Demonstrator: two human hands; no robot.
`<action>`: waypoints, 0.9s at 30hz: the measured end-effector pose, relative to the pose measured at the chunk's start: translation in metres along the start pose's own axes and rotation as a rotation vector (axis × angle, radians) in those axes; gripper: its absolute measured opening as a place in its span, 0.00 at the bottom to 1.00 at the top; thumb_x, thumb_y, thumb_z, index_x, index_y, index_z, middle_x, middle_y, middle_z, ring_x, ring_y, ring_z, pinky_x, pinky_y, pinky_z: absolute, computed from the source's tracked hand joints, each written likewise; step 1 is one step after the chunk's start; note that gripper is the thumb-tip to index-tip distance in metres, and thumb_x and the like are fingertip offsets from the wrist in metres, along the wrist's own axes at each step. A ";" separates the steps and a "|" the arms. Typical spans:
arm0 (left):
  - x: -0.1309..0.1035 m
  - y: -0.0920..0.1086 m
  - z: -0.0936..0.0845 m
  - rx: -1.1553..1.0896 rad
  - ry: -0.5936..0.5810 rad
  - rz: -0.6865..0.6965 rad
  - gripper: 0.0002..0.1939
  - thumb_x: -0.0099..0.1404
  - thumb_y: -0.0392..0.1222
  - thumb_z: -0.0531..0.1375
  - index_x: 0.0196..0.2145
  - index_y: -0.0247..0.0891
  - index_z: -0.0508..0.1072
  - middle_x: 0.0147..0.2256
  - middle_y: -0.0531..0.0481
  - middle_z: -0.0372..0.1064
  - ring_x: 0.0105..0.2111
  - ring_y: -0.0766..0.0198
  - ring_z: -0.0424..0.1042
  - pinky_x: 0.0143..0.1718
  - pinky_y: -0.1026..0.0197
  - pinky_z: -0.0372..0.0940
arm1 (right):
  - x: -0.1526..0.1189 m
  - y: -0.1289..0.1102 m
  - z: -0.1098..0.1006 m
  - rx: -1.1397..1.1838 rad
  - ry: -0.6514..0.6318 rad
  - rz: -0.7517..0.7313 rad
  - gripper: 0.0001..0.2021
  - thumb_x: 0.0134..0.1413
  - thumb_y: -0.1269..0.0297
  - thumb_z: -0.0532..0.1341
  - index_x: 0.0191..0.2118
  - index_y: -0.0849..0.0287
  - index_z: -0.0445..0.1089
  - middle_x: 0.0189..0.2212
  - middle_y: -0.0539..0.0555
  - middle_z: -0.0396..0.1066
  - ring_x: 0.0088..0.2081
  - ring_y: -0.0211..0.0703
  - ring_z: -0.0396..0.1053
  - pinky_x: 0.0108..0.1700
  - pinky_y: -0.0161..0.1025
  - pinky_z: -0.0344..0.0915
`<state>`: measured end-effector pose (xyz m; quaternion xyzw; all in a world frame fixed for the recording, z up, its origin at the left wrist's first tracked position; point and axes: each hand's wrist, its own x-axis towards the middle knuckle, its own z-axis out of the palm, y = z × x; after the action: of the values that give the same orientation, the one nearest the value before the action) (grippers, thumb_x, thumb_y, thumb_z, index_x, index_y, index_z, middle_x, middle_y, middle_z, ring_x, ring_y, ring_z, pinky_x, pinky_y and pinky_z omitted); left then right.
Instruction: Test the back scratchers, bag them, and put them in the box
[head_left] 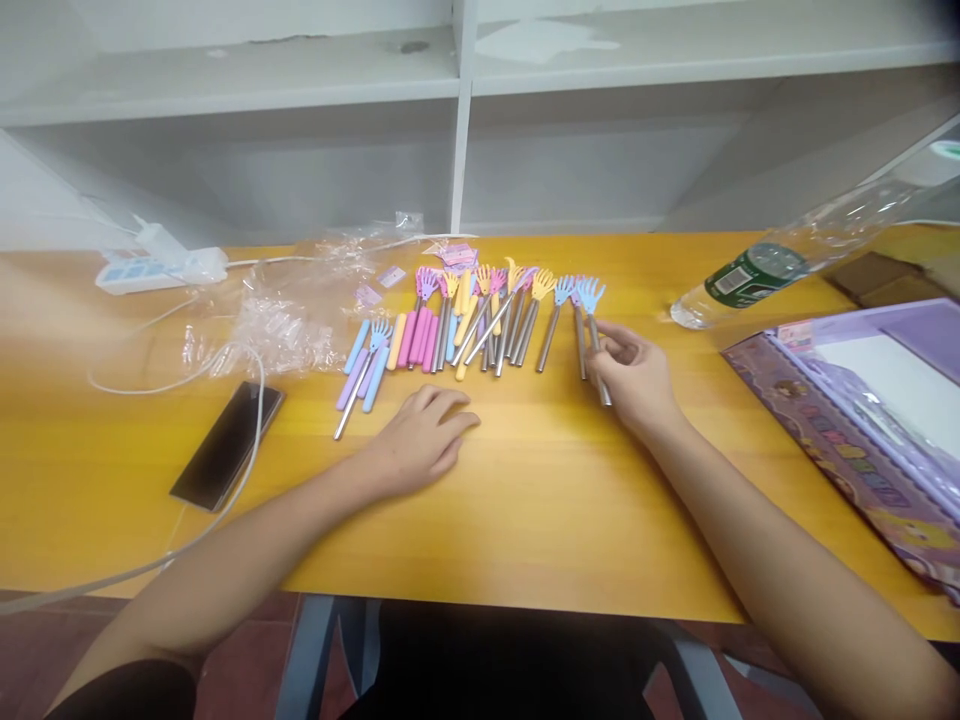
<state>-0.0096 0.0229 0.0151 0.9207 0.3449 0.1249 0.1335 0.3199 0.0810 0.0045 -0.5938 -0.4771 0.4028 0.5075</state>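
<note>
My right hand (630,375) pinches the metal rod of a blue claw-headed stick (592,300), at the right end of a row. My left hand (424,440) rests on the table with its fingers slightly apart, holding nothing. Beyond it lie several metal rods with pink, yellow, purple and blue claw heads (541,284). Among them are loose coloured handles, such as a pink handle (430,340) and an orange handle (396,341). A separate rod with a blue claw (380,334) lies over purple and blue handles at the left.
On the yellow table (525,520), a black phone (227,445), a white cable, a power strip (161,268) and clear plastic bags (285,320) lie at left. A bottle (757,275) and a purple box (847,440) are at right. White shelving (463,120) stands behind.
</note>
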 end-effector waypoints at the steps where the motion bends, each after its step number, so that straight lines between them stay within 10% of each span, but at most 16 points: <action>1: 0.000 0.000 0.000 -0.001 0.002 0.004 0.17 0.78 0.39 0.53 0.60 0.42 0.73 0.61 0.40 0.67 0.59 0.46 0.63 0.63 0.39 0.65 | -0.004 -0.003 0.002 0.119 -0.056 0.017 0.25 0.46 0.61 0.67 0.53 0.58 0.73 0.23 0.43 0.56 0.20 0.34 0.52 0.23 0.36 0.50; 9: 0.001 -0.009 -0.014 0.018 0.129 0.007 0.13 0.76 0.34 0.52 0.51 0.38 0.75 0.49 0.40 0.73 0.51 0.50 0.70 0.55 0.47 0.69 | -0.025 -0.006 0.020 0.387 -0.256 0.098 0.09 0.50 0.58 0.69 0.32 0.55 0.70 0.19 0.42 0.43 0.19 0.32 0.43 0.23 0.33 0.40; 15: -0.002 -0.038 -0.048 0.260 0.467 -0.401 0.10 0.72 0.35 0.56 0.49 0.37 0.73 0.45 0.38 0.70 0.48 0.46 0.70 0.51 0.42 0.69 | -0.025 -0.002 0.022 0.390 -0.310 0.082 0.13 0.52 0.54 0.71 0.32 0.56 0.72 0.19 0.43 0.46 0.20 0.32 0.46 0.23 0.33 0.42; 27: -0.002 -0.048 -0.043 0.428 0.127 -0.762 0.23 0.69 0.41 0.58 0.59 0.29 0.67 0.52 0.28 0.73 0.52 0.39 0.75 0.53 0.42 0.72 | -0.024 0.000 0.021 0.466 -0.316 0.094 0.12 0.50 0.57 0.73 0.31 0.59 0.75 0.18 0.43 0.48 0.19 0.31 0.47 0.22 0.33 0.41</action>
<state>-0.0533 0.0631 0.0389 0.7253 0.6853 0.0487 -0.0451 0.2941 0.0620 0.0011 -0.4124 -0.4167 0.6122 0.5306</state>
